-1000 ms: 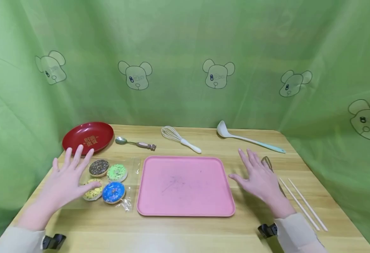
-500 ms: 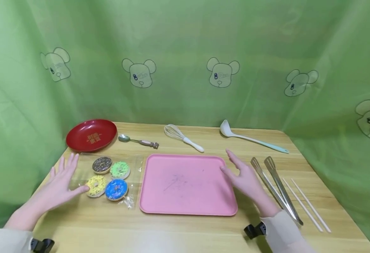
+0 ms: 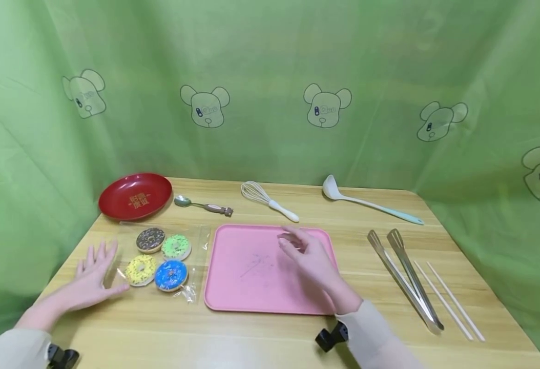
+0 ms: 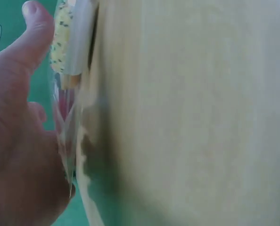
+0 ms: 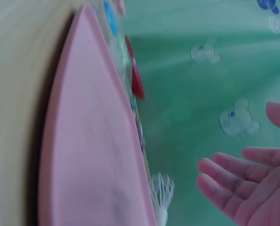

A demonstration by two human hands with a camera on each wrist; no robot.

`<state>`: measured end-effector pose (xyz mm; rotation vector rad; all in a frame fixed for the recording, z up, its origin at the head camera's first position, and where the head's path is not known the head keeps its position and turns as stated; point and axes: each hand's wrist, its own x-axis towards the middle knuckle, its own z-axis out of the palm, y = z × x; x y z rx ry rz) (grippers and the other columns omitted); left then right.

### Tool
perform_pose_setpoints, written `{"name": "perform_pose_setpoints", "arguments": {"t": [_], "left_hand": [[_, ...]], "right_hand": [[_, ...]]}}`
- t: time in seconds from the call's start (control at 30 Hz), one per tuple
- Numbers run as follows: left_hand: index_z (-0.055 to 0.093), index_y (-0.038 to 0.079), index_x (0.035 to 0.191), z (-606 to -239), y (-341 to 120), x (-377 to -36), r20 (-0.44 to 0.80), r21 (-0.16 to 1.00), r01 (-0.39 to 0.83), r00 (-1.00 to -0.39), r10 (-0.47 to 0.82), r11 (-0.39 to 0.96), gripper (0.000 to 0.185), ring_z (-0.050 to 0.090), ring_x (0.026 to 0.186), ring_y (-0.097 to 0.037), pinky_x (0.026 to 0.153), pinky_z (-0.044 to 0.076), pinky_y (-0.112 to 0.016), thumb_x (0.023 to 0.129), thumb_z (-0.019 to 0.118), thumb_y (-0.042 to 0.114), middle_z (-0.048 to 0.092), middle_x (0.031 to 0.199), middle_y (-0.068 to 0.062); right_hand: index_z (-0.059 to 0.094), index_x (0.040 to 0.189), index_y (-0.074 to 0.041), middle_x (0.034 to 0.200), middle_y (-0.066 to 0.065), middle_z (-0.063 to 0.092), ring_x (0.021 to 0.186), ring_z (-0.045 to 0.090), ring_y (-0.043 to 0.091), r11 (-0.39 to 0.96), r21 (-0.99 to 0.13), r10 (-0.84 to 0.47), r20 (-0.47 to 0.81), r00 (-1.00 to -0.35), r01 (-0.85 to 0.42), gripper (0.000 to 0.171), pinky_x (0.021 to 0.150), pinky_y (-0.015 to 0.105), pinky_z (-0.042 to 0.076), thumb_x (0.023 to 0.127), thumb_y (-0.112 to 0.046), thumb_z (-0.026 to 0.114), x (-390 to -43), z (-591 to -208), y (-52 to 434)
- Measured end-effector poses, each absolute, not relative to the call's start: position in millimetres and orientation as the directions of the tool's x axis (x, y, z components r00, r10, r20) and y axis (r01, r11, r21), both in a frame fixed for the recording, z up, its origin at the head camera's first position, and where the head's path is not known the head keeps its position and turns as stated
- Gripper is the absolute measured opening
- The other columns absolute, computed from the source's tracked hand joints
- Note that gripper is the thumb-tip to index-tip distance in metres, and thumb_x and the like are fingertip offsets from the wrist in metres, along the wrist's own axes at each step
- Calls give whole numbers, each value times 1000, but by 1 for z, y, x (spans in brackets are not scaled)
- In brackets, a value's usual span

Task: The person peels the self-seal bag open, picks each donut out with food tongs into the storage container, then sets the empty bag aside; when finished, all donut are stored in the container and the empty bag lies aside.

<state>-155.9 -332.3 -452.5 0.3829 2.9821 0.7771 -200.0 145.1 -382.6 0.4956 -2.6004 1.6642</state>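
My left hand (image 3: 96, 270) lies flat on the wooden table (image 3: 270, 338), fingers spread, its thumb at the left edge of a clear plastic bag (image 3: 195, 241). The bag holds a chocolate donut (image 3: 150, 239), a green one (image 3: 176, 246), a yellow one (image 3: 141, 269) and a blue one (image 3: 170, 275). In the left wrist view the thumb (image 4: 34, 28) is next to the yellow donut (image 4: 62, 37) in its plastic. My right hand (image 3: 303, 252) hovers open over the pink tray (image 3: 233, 292), holding nothing; its fingers (image 5: 234, 181) show relaxed above the tray (image 5: 93, 155).
A red plate (image 3: 135, 196), a spoon (image 3: 203, 206), a whisk (image 3: 268, 201) and a ladle (image 3: 371, 205) lie along the back edge. Metal tongs (image 3: 406, 279) and two chopsticks (image 3: 450, 300) lie right of the tray. Green cloth walls surround the table.
My right hand has moved left, from beside the tongs to over the pink tray. My left hand has drawn back off the donuts to the bag's left edge.
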Motion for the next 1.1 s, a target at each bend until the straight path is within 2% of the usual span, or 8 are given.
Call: {"name": "perform_pose_setpoints", "arguments": {"t": [0.17, 0.33, 0.5, 0.67, 0.8, 0.9, 1.1], "left_hand": [[-6, -6, 143, -462, -334, -153, -23, 488, 222, -963, 267, 844, 108, -26, 124, -53, 91, -18, -70, 81, 66, 45, -21, 138, -41], [-7, -6, 143, -466, -334, -151, -90, 457, 180, -965, 247, 871, 105, -24, 125, -54, 90, -18, -71, 84, 60, 49, -21, 137, -41], [-8, -4, 143, -465, -331, -152, -123, 401, 173, -963, 240, 900, 105, -22, 126, -54, 89, -16, -74, 84, 58, 52, -19, 139, -41], [-6, -2, 145, -467, -332, -155, -120, 398, 178, -963, 243, 900, 103, -22, 128, -52, 87, -17, -74, 85, 55, 56, -17, 140, -40], [-10, 5, 146, -473, -336, -158, -129, 390, 180, -960, 247, 903, 103, -25, 127, -50, 87, -18, -74, 85, 50, 61, -21, 141, -37], [-14, 10, 146, -476, -339, -159, -126, 391, 190, -958, 257, 901, 102, -27, 126, -50, 85, -19, -74, 85, 48, 64, -24, 141, -35], [-13, 12, 146, -476, -340, -160, -132, 407, 184, -957, 257, 895, 102, -25, 126, -52, 85, -19, -74, 84, 47, 66, -23, 141, -35]], "right_hand": [[52, 129, -5, 110, 10, 64, 97, 60, 23, 330, -915, -285, 140, -948, -234, 42, 87, 38, 48, 91, -22, 61, -194, -389, 114], [52, 128, -6, 107, 8, 64, 92, 60, 21, 320, -911, -384, 127, -915, -260, 43, 80, 33, 50, 90, -24, 62, -187, -398, 85], [52, 126, -2, 107, 11, 63, 91, 60, 21, 286, -918, -470, 116, -875, -275, 46, 79, 28, 50, 87, -23, 65, -181, -404, 53], [54, 124, -1, 108, 13, 63, 88, 60, 16, 253, -940, -513, 70, -856, -228, 47, 74, 23, 50, 82, -17, 71, -174, -412, 18], [60, 115, -4, 101, 6, 64, 81, 58, 8, 315, -928, -504, 15, -864, -200, 42, 71, 19, 49, 77, -16, 75, -169, -421, -6], [62, 108, -6, 93, 1, 63, 78, 57, 8, 377, -906, -466, -6, -885, -193, 40, 70, 18, 48, 73, -15, 79, -168, -429, -17], [62, 110, -4, 88, 0, 58, 79, 53, 11, 459, -853, -470, 5, -883, -249, 47, 71, 18, 46, 69, -14, 81, -168, -434, -25]]}}
